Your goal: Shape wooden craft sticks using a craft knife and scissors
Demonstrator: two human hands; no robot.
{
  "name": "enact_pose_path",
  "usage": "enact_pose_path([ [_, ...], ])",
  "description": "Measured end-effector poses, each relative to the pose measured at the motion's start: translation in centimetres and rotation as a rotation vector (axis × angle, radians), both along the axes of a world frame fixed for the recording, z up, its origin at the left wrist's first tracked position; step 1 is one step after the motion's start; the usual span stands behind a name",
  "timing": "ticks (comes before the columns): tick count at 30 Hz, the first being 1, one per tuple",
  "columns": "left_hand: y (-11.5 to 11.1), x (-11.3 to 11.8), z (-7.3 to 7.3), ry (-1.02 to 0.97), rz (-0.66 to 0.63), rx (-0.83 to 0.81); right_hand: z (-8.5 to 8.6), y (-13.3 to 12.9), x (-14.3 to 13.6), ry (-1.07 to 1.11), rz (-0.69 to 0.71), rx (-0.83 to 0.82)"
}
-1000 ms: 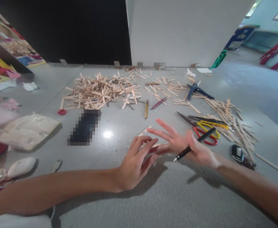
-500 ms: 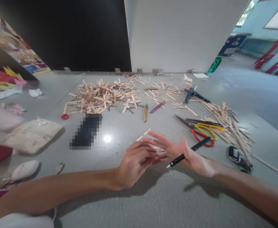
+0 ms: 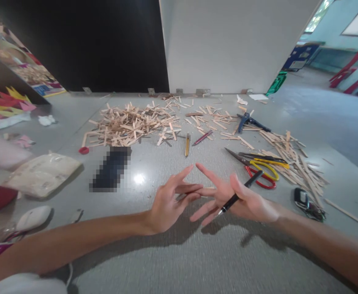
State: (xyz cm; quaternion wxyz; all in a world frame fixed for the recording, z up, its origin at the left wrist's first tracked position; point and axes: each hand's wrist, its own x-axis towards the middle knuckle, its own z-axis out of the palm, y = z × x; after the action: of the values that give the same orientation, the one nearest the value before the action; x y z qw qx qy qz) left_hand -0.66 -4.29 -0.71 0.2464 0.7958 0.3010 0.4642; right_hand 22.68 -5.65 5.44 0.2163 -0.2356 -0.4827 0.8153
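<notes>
My right hand [image 3: 227, 196] holds a black pen [image 3: 229, 203] across the palm under its thumb, nib pointing down-left, while its fingers are spread. My left hand [image 3: 172, 200] has its fingers stretched toward the right hand. The middle fingers of both hands meet at their tips, and the index fingertips come close together above. A pale sliver, perhaps wood, shows by the touching fingers; the rest of it is hidden. Beyond the hands lie a yellow cutter knife [image 3: 187, 145] and a purple cutter knife [image 3: 203, 138]. Scissors [image 3: 260, 173] with red and yellow handles lie to the right.
A heap of wooden sticks [image 3: 132, 122] lies at the back, with more sticks [image 3: 304, 171] at right. Blue-handled pliers [image 3: 245, 121], keys [image 3: 312, 210], a blurred dark phone-like object [image 3: 111, 169], a plastic packet [image 3: 45, 173] and a white mouse [image 3: 34, 218] surround the hands.
My left hand's fingers have spread and its index finger has risen. My right hand's fingers have fanned out, the pen still in it. The pale stick between the hands is now mostly hidden.
</notes>
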Motion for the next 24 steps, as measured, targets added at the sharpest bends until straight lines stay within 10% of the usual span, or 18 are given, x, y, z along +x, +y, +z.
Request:
enact_pose_path([
  [13, 0.8, -0.9, 1.6, 0.070, 0.140, 0.011, 2.5, 1.8, 2.2, -0.180, -0.023, 0.060],
  [19, 0.3, -0.6, 1.0, 0.010, 0.125, 0.378, 1.0, 1.7, 1.0, -0.061, -0.034, -0.045],
  [24, 0.0, -0.9, 0.6, 0.313, -0.169, 0.691, 0.0, 0.4, -0.5, 0.036, -0.079, -0.159],
])
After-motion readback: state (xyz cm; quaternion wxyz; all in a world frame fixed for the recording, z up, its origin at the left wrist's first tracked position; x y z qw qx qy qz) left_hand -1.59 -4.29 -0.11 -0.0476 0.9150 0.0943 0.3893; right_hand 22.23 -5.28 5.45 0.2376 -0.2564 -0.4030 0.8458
